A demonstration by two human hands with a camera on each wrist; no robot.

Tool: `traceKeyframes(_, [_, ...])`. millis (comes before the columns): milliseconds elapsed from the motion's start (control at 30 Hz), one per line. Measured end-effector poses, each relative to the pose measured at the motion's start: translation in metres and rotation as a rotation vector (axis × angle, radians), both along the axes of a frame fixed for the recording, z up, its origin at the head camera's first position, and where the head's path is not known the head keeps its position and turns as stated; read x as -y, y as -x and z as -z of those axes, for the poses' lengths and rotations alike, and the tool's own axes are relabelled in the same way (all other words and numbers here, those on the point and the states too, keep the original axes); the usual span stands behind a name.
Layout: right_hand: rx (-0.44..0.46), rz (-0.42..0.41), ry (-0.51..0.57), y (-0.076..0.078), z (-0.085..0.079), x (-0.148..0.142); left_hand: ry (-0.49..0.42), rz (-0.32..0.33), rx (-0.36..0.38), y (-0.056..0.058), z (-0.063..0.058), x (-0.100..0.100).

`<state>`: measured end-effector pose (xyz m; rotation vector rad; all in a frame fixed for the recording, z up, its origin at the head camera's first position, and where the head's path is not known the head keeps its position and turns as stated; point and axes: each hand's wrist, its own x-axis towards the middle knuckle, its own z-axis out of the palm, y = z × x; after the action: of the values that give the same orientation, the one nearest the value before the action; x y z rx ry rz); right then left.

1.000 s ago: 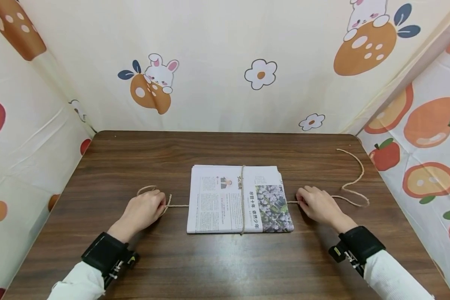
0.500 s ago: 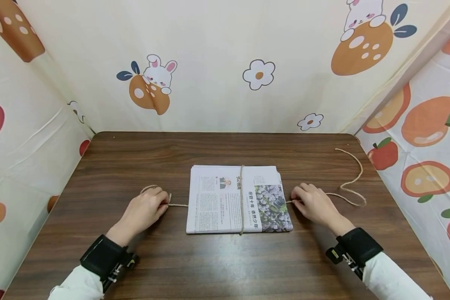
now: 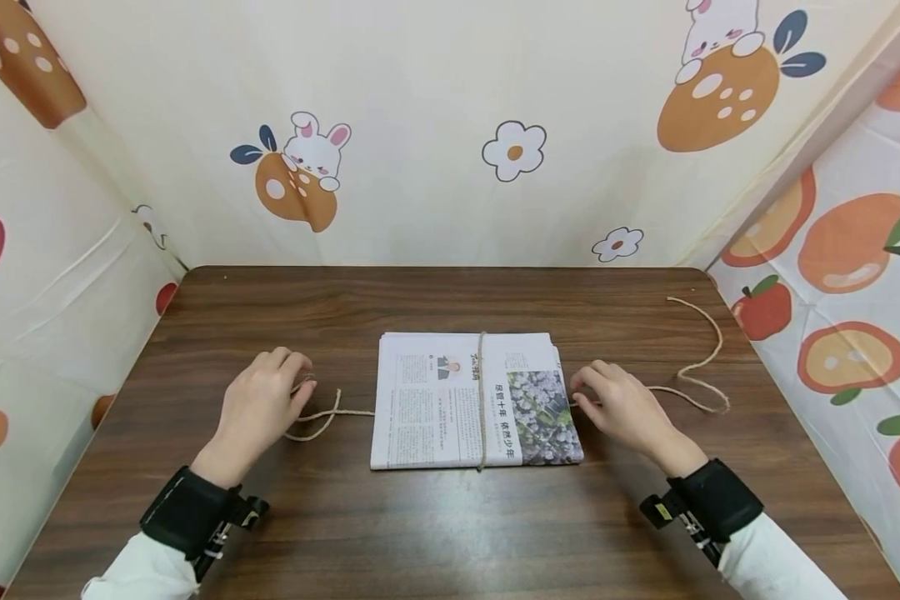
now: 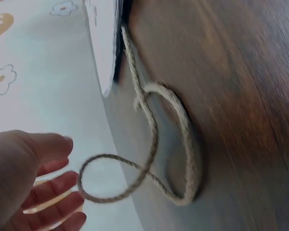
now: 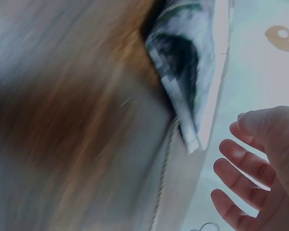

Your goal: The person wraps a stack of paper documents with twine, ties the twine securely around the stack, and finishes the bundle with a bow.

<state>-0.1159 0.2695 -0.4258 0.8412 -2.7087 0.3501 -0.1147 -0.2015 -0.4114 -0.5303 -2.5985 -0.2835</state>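
A folded stack of newspapers [image 3: 427, 417] lies mid-table, with a strand of twine [image 3: 482, 400] running over its top from back to front. Off its left edge comes a looped twine end [image 3: 337, 412]. My left hand [image 3: 258, 408] hovers over that end, fingers loosely bent; in the left wrist view the twine loop [image 4: 190, 149] reaches up to the fingertips, and whether it touches them I cannot tell. By the stack's right edge is my right hand [image 3: 630, 408], its fingers [image 5: 241, 161] spread and holding nothing. Twine [image 5: 163, 192] runs out from under the papers there.
The long right tail of twine [image 3: 719, 337] curls across the brown wooden table [image 3: 450, 533] towards the back right. Printed cloth walls [image 3: 420, 167] enclose the table at the back and both sides.
My left hand has let go of the twine and moved left and up, leaving a loop on the table. The right hand has shifted left to the stack's edge, and its fingers have loosened.
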Motion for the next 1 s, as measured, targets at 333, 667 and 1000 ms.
traceKeyframes(333, [-0.011,-0.059,0.004,-0.001,-0.007,0.026,0.03,-0.09,0.084,0.002,0.006,0.007])
traceKeyframes(667, [-0.023,-0.105,0.044,0.002,-0.012,0.051,-0.013,-0.081,0.038,0.006,0.009,0.002])
traceKeyframes(1000, [0.043,-0.115,0.082,0.0,-0.017,0.08,-0.098,-0.049,-0.059,0.008,-0.006,-0.016])
